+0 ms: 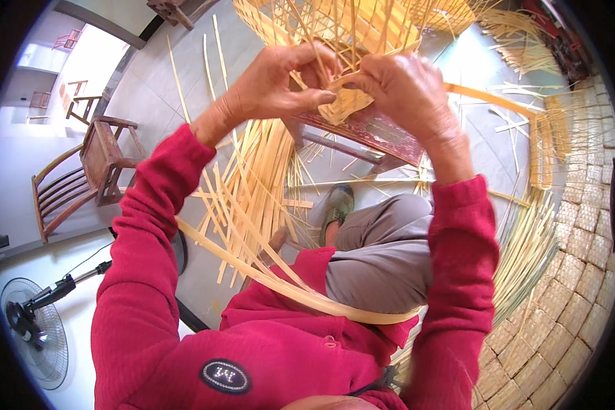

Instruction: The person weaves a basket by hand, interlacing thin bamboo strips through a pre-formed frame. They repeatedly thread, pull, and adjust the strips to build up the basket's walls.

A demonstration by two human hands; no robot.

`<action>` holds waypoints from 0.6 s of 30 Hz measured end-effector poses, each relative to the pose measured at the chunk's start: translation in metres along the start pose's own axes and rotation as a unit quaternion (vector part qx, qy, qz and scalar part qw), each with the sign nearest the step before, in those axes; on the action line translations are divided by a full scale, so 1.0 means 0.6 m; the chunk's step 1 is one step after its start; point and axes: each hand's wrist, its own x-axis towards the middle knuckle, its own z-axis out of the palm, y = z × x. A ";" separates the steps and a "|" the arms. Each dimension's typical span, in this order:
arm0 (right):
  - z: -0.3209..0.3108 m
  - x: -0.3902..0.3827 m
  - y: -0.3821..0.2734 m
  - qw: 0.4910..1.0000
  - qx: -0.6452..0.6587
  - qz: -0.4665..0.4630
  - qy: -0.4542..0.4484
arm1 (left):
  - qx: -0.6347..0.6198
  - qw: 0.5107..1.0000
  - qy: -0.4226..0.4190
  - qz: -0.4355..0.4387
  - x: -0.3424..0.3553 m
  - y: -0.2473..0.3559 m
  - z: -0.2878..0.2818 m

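Observation:
Both hands are at a partly woven bamboo basket (352, 102) with upright strips standing out of it, at the top middle. My left hand (287, 78) is curled, its thumb and fingertips closing on thin bamboo strips at the basket's near edge. Around the right side of that edge my right hand (410, 85) is closed, its thumb on the weave and its other fingers partly hidden. A worn red bench (389, 137) stands beneath the weaving. One long bamboo strip (300, 297) curves across my lap.
Loose bamboo strips (259, 178) lie in a pile on the floor at left of the bench. A wooden chair (99, 160) and a fan (37, 321) stand further left. Along the right runs a woven wall-like surface (574, 273), with a bundle of thin strips (526, 253) beside it.

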 end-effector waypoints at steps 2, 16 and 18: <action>0.011 -0.022 -0.024 0.995 -0.035 -0.007 0.096 | 0.004 0.993 0.097 -0.073 -0.018 0.010 0.030; 0.041 -0.076 -0.045 0.461 0.848 0.199 0.169 | -0.100 0.971 0.213 -0.031 -0.090 -0.016 0.042; 0.059 -0.075 -0.014 0.465 0.878 0.101 0.049 | -0.109 0.968 0.224 -0.004 -0.086 -0.010 0.053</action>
